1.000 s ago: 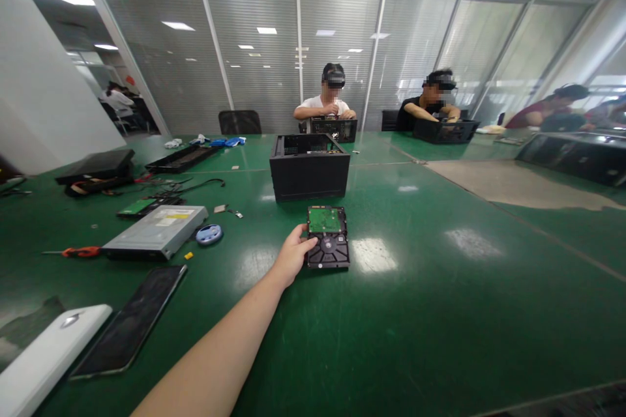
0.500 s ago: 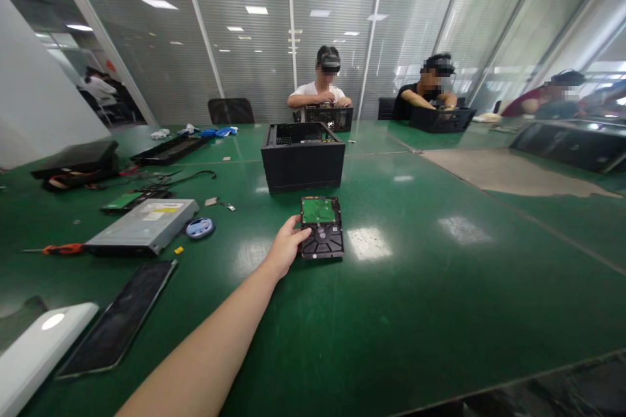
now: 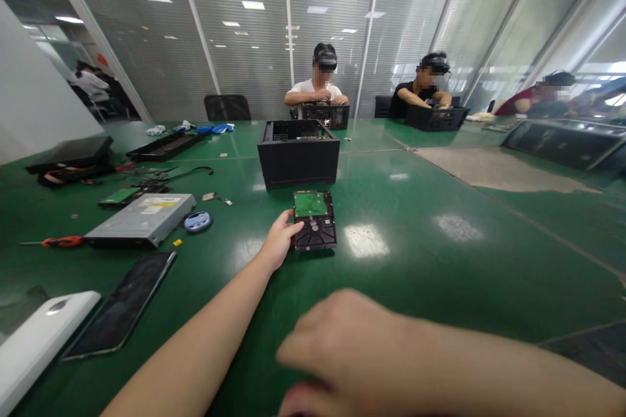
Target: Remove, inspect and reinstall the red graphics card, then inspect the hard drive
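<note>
Left hand (image 3: 281, 238): grip was closed on left edge of hard disk drive (image 3: 319, 234), in front of computer case (image 3: 298, 161). Judged rigid, fairly heavy, circuit board (image 3: 310, 204) fragile; side edges suited holding. Right hand (image 3: 342, 339) was blurred; could not tell its grip.

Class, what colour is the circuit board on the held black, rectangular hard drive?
The rectangular circuit board is green, as the head view shows.

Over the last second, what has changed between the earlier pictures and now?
The right hand has come into view from the lower right, blurred; whether it holds anything is unclear. Nothing was visibly let go. The left hand still grips the hard drive by its left edge; the black case stays beyond it.
</note>
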`<move>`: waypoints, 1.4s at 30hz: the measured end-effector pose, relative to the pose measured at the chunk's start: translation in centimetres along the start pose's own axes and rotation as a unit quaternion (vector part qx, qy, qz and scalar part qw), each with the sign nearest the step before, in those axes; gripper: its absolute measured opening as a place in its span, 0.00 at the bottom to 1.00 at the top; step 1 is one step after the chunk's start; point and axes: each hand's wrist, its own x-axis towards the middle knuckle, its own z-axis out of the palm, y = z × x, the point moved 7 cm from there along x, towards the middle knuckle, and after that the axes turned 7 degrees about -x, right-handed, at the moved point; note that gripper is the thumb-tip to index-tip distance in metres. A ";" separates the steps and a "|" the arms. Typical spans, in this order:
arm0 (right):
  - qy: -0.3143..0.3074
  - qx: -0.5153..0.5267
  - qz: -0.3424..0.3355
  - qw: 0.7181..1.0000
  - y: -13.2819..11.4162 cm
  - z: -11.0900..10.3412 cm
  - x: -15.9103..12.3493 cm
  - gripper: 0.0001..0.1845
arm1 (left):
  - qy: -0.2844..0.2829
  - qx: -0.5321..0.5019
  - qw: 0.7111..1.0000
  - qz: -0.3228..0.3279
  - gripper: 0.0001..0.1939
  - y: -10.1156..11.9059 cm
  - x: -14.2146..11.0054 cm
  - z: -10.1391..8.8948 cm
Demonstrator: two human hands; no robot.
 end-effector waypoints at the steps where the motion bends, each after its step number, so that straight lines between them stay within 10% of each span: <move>1: 0.090 0.000 0.055 0.994 3.3 -3.1 -0.3 0.14 | 0.000 -0.005 1.000 0.001 0.26 0.0 0.0 0.1; 5: 0.357 0.105 0.249 0.894 17.5 -10.5 -2.6 0.17 | -0.001 -0.026 1.000 0.001 0.26 0.2 0.0 0.4; 9: 0.305 0.366 0.252 0.842 25.1 -6.3 -1.2 0.25 | -0.007 -0.039 0.999 0.000 0.27 0.5 -0.3 0.5; 15: 0.251 0.476 0.161 0.828 25.5 -1.5 0.2 0.24 | -0.026 -0.021 0.999 -0.017 0.28 0.3 -0.8 0.7; 24: 0.257 0.512 0.169 0.802 26.8 -1.3 0.4 0.19 | -0.027 0.043 0.999 0.007 0.39 1.0 -1.3 1.6; 42: 0.259 0.426 0.180 0.848 25.7 -1.6 0.3 0.17 | -0.010 0.142 0.989 0.042 0.39 2.2 -2.1 2.5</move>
